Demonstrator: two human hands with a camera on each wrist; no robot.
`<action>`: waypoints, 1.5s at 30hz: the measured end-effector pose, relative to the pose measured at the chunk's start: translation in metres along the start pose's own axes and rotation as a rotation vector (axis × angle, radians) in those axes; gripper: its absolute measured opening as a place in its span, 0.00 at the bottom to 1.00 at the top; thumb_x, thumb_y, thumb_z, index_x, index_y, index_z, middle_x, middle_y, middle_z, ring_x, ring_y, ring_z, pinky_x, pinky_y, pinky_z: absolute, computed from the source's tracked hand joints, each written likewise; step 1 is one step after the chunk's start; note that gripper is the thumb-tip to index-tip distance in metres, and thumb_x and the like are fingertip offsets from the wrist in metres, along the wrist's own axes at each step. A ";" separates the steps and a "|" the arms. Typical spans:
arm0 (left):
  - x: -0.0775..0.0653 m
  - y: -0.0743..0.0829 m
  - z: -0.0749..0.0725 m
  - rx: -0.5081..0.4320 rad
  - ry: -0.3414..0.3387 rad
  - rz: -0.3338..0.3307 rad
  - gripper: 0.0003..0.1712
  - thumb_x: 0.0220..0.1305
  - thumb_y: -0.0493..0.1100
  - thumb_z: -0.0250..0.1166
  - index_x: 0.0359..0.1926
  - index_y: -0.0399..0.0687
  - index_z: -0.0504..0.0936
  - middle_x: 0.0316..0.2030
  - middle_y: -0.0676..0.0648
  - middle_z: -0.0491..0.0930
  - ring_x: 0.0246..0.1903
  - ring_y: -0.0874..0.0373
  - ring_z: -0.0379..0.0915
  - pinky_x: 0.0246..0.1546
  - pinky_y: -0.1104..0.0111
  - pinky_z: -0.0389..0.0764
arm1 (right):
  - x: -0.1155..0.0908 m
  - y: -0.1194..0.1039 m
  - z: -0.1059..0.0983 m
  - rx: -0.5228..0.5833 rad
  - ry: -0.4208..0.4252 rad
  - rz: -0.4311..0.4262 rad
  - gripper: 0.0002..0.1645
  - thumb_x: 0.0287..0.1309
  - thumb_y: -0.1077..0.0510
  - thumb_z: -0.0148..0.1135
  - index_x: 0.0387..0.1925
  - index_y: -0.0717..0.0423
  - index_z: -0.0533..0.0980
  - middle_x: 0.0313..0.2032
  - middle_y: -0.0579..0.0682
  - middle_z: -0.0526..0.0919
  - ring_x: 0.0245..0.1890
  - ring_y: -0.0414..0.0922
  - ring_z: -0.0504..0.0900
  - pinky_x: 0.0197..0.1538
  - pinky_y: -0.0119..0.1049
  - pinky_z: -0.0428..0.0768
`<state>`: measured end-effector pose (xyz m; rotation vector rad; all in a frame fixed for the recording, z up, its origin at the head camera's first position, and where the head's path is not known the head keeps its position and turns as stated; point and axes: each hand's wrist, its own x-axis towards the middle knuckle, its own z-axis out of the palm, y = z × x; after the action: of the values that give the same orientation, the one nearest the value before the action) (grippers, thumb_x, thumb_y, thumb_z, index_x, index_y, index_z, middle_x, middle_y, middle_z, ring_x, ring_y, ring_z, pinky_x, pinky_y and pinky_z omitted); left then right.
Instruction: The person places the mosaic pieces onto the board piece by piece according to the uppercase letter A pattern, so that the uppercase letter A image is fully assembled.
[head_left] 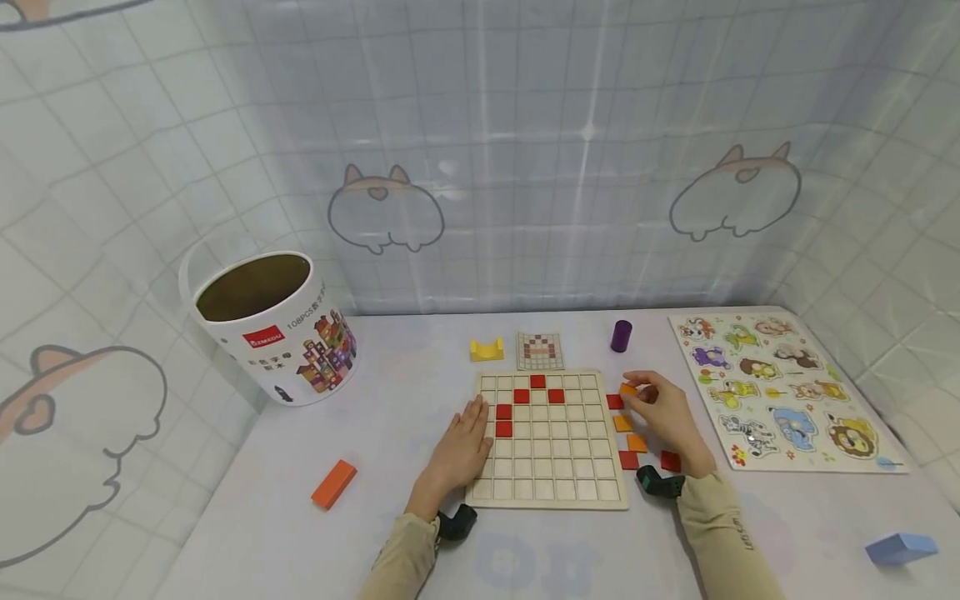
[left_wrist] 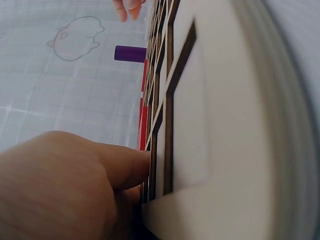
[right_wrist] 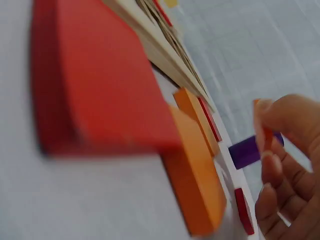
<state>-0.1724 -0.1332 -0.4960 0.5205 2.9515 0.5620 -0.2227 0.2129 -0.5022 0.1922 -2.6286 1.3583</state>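
Note:
A wooden grid board [head_left: 555, 492] lies on the table with several red square tiles [head_left: 504, 428] in its upper left and top middle cells. My left hand [head_left: 460, 446] rests along the board's left edge, fingers extended; in the left wrist view its thumb [left_wrist: 127, 165] lies against the grid. Off the board's right side, my right hand [head_left: 663, 412] pinches an orange square tile [right_wrist: 257, 117] between thumb and finger, raised over the table. Below it are loose orange tiles [head_left: 637, 442] and red tiles [head_left: 628, 459]. A small pattern card [head_left: 539, 352] lies behind the board.
Behind the board stand a yellow block [head_left: 487, 350] and a purple cylinder [head_left: 621, 336]. An animal puzzle board [head_left: 810, 462] lies at the right, a blue block [head_left: 900, 549] nearer. On the left are a printed bucket [head_left: 277, 350] and an orange-red block [head_left: 333, 485].

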 end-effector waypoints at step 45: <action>0.001 -0.004 0.004 0.015 0.010 -0.001 0.35 0.73 0.46 0.47 0.74 0.32 0.50 0.76 0.37 0.45 0.75 0.42 0.43 0.74 0.49 0.50 | 0.001 -0.093 0.069 0.234 -0.192 -0.096 0.19 0.56 0.62 0.67 0.50 0.59 0.79 0.42 0.53 0.83 0.34 0.38 0.76 0.39 0.25 0.77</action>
<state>-0.1742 -0.1352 -0.5009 0.5198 2.9671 0.5441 -0.2117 0.1031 -0.4668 0.4967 -2.5620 1.6884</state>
